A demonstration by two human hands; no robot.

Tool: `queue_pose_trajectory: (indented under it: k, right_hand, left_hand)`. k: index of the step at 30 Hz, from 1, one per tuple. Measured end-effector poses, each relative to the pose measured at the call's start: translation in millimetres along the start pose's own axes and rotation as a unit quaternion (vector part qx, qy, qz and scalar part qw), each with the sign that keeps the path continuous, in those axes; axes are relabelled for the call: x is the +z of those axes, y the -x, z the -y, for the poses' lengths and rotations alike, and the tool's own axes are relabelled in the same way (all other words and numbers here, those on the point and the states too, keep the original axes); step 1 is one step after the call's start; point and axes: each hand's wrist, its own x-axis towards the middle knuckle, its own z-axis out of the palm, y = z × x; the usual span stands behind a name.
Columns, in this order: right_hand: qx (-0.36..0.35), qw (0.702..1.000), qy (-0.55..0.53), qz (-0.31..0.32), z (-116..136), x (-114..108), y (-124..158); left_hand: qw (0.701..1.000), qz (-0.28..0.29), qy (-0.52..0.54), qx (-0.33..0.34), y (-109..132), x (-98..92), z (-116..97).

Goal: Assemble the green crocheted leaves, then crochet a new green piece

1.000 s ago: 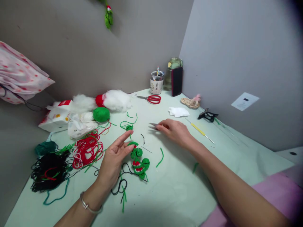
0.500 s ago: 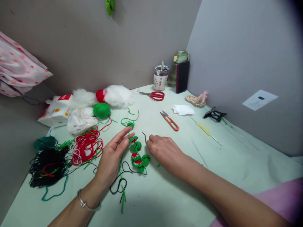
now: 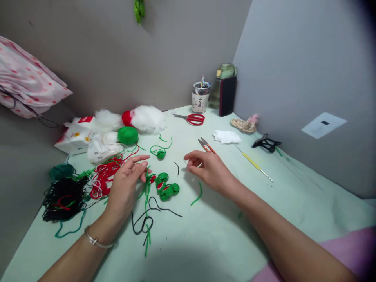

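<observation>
My left hand hovers over the left end of a cluster of small green crocheted pieces with red and white bands. Its index finger is stretched out and the thumb stands apart, while the lower fingertips meet green yarn strands. To the right, my right hand is closed in a pinch on a thin needle-like sliver whose tip pokes out at the fingertips. A small green crocheted ball with a yarn tail lies beyond the cluster. Between the hands rests a short black thread.
Orange thread snips lie partly behind my right hand. Red-handled scissors, a yellow crochet hook and a white tissue are farther back. Tangled red yarn, black yarn and white stuffing occupy the left side.
The crocheted cluster and my left hand have shifted left, and the cluster is more bunched up. My right hand has risen slightly and turned, uncovering a green yarn scrap.
</observation>
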Motion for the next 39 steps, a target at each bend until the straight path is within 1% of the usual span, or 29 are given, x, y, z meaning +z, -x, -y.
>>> queue_pose_trajectory:
  k: [3, 5, 7, 8, 9, 11, 14, 16, 18, 21, 23, 25, 26, 28, 31, 33, 34, 36, 37, 39]
  right_hand:
    - [0.012, 0.993, -0.118, -0.001, 4, -2, -2]
    - [0.012, 0.984, -0.175, -0.015, 7, -3, -1]
    - [0.012, 0.975, -0.219, -0.029, 11, -2, 0]
    - [0.013, 0.971, -0.235, -0.031, 12, -2, 1]
    - [0.014, 0.968, -0.249, -0.032, 12, -1, 1]
    - [0.017, 0.963, -0.268, -0.033, 13, 0, 2]
    - [0.016, 0.959, -0.28, -0.036, 12, 2, 1]
    - [0.014, 0.958, -0.283, -0.041, 11, 1, 1]
    - [0.011, 0.956, -0.287, -0.055, 10, -1, 1]
    - [-0.001, 0.954, -0.29, -0.081, 13, -5, 2]
    - [-0.015, 0.952, -0.291, -0.089, 16, -6, 5]
    - [-0.033, 0.949, -0.301, -0.082, 18, -6, 7]
    - [-0.043, 0.947, -0.31, -0.074, 19, -5, 8]
    - [-0.068, 0.941, -0.327, -0.044, 20, -2, 9]
    - [-0.094, 0.935, -0.342, 0.021, 18, 1, 9]
    - [-0.097, 0.936, -0.335, 0.04, 16, 1, 9]
    - [-0.094, 0.94, -0.326, 0.032, 16, 0, 8]
    - [-0.085, 0.948, -0.306, -0.007, 14, -4, 7]
    - [-0.077, 0.951, -0.298, -0.034, 13, -6, 6]
    - [-0.062, 0.951, -0.291, -0.084, 11, -10, 3]
  left_hand:
    - [0.997, 0.016, -0.068, 0.025, -2, -1.5, -14]
    - [0.991, 0.039, -0.122, 0.039, -6, -0.7, -27]
    - [0.971, 0.077, -0.212, 0.075, -15, 0.4, -38]
    - [0.95, 0.101, -0.272, 0.112, -22, 0.9, -41]
    - [0.938, 0.112, -0.301, 0.134, -31, 1.3, -43]
    - [0.92, 0.112, -0.338, 0.167, -53, 2.4, -40]
    - [0.896, 0.122, -0.372, 0.208, -84, 6.1, -26]
    - [0.888, 0.129, -0.382, 0.221, -98, 9.8, -20]
    - [0.887, 0.12, -0.381, 0.233, -103, 13.7, -21]
    - [0.891, 0.112, -0.369, 0.237, -96, 20.4, -40]
    - [0.893, 0.141, -0.364, 0.224, -83, 26.5, -57]
    - [0.893, 0.162, -0.358, 0.219, -66, 34.7, -72]
    - [0.894, 0.178, -0.35, 0.215, -57, 39.4, -78]
    - [0.902, 0.239, -0.307, 0.188, -40, 48.3, -84]
    - [0.905, 0.29, -0.265, 0.16, -24, 55.1, -83]
    - [0.914, 0.295, -0.24, 0.145, -20, 52.2, -79]
    - [0.918, 0.292, -0.234, 0.134, -20, 48.5, -77]
    - [0.919, 0.295, -0.241, 0.101, -22, 37.8, -72]
    - [0.912, 0.312, -0.254, 0.079, -23, 31.7, -70]
    - [0.885, 0.374, -0.274, 0.043, -23, 20.2, -67]
